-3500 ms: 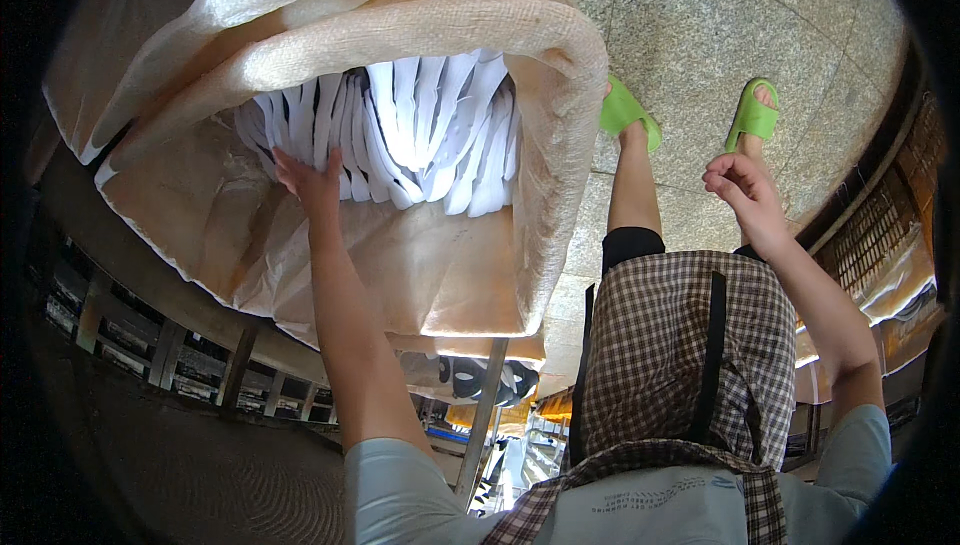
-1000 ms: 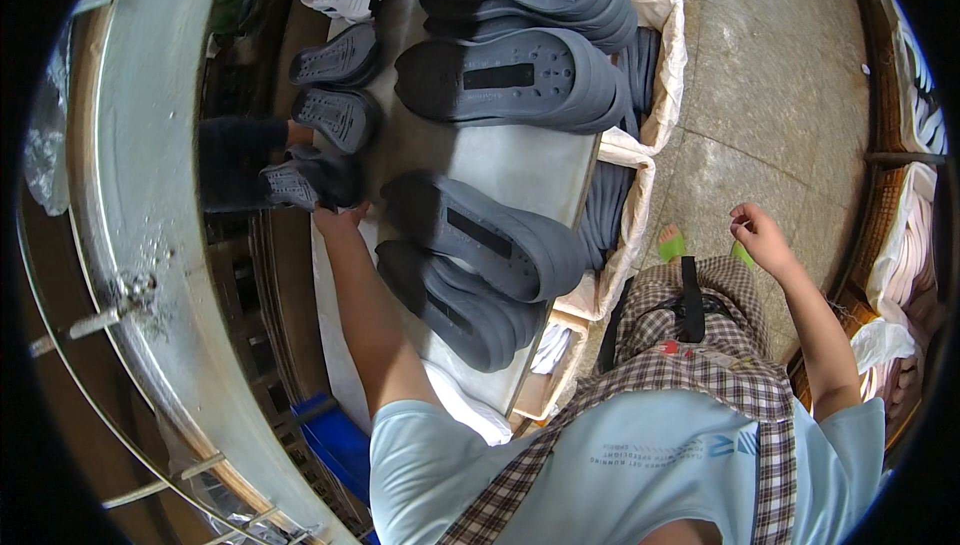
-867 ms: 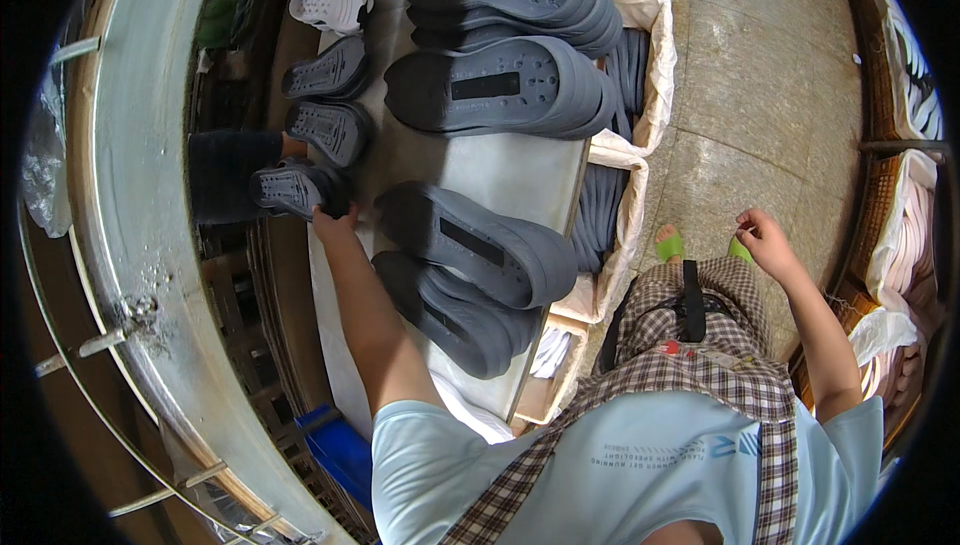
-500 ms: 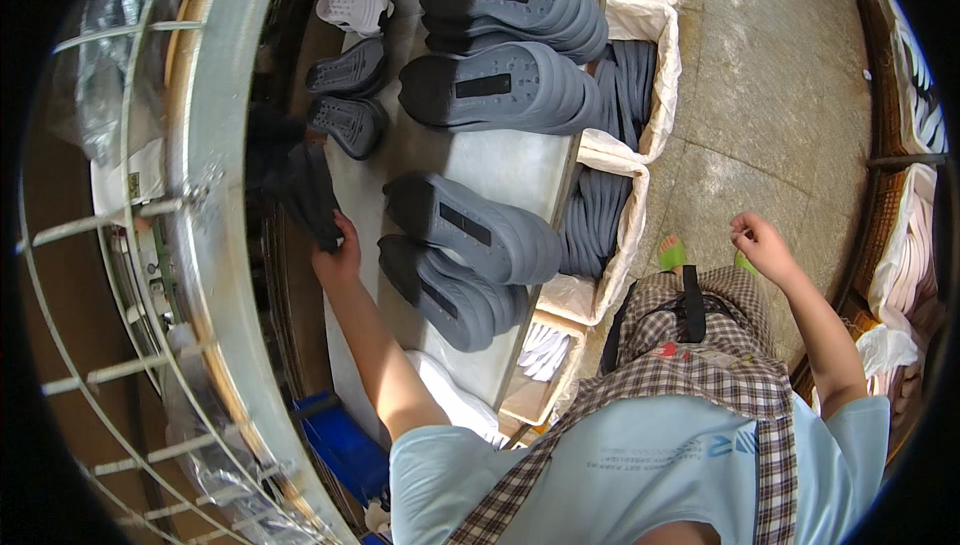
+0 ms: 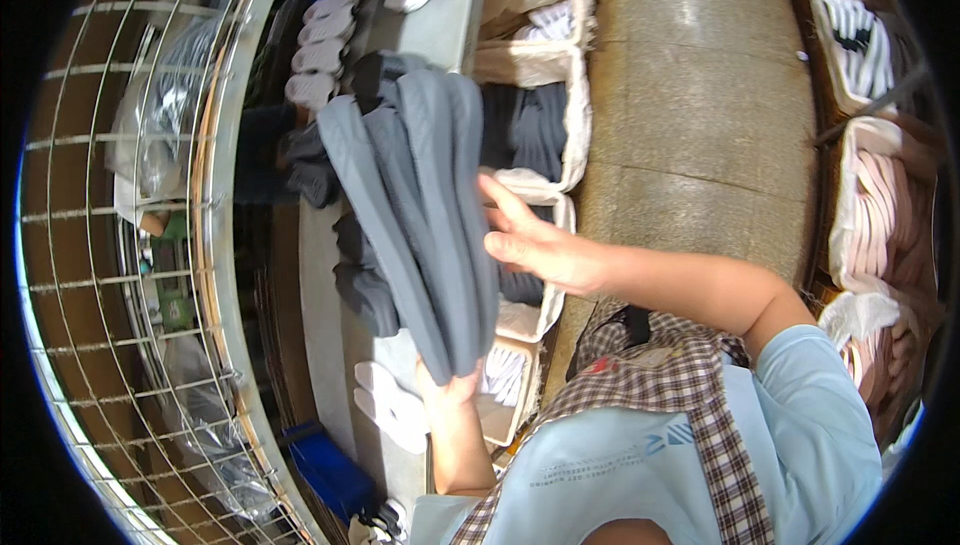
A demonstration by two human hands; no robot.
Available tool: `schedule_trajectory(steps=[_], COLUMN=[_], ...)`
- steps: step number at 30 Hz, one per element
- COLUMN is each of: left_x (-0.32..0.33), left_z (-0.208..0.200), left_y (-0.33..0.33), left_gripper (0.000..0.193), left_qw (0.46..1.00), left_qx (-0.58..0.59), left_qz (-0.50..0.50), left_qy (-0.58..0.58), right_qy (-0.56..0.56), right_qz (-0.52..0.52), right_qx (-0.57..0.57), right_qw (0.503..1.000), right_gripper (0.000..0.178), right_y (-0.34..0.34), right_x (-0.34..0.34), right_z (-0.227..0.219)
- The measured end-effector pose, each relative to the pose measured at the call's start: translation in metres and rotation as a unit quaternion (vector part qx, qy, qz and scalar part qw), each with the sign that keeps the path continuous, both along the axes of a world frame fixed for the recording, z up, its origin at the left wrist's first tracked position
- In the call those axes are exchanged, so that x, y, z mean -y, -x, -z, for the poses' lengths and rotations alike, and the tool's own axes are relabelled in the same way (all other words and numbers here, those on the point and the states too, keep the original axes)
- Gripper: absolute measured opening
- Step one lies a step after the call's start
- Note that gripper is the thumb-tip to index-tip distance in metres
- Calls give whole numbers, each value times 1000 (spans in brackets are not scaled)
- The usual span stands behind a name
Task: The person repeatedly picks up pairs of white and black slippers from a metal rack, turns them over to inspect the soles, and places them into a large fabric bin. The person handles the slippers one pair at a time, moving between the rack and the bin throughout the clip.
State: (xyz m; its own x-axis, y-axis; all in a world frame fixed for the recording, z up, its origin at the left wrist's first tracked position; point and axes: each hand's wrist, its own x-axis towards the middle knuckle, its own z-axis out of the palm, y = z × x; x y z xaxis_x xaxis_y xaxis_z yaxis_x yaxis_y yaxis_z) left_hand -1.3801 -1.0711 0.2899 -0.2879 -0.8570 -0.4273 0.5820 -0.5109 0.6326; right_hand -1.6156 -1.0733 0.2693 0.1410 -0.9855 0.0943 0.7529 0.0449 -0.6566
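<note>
My left hand (image 5: 452,385) is wrapped round the near end of a bunch of long grey shoe soles (image 5: 408,215). They are held up on edge, side by side, above the bench; soles cover most of that hand's fingers. Beside their right side is my right hand (image 5: 540,248), fingers stretched and spread, the tips close to the outermost sole; whether they touch it I cannot tell. Under and behind the held bunch, more dark grey soles (image 5: 368,297) lie on the narrow metal bench (image 5: 322,330), partly hidden.
White soles (image 5: 392,407) and small white shoe parts (image 5: 320,57) lie on the bench. Lined baskets (image 5: 568,145) holding soles line its right side. Across the aisle floor (image 5: 700,125) stand more baskets with pink soles (image 5: 872,215). A wire guard (image 5: 110,220) curves along the left.
My left hand has come back from the bench's far left side and now holds the grey soles. My right hand has moved left from over the aisle to beside them. The view has shifted.
</note>
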Motion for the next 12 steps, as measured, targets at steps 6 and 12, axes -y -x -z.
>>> schedule_trajectory(steps=[6,12], left_x=[4,31], left_z=[19,4], left_y=[80,157], left_gripper=[84,88], left_qw=[933,926], left_qx=[72,105], left_qz=[317,296], left_qy=[153,207], right_qy=[-24,21], right_qz=[95,163], right_qx=[37,-23], right_qw=[995,986], right_gripper=[96,94], right_y=[53,78], right_x=[-58,-80], right_z=[-14,1])
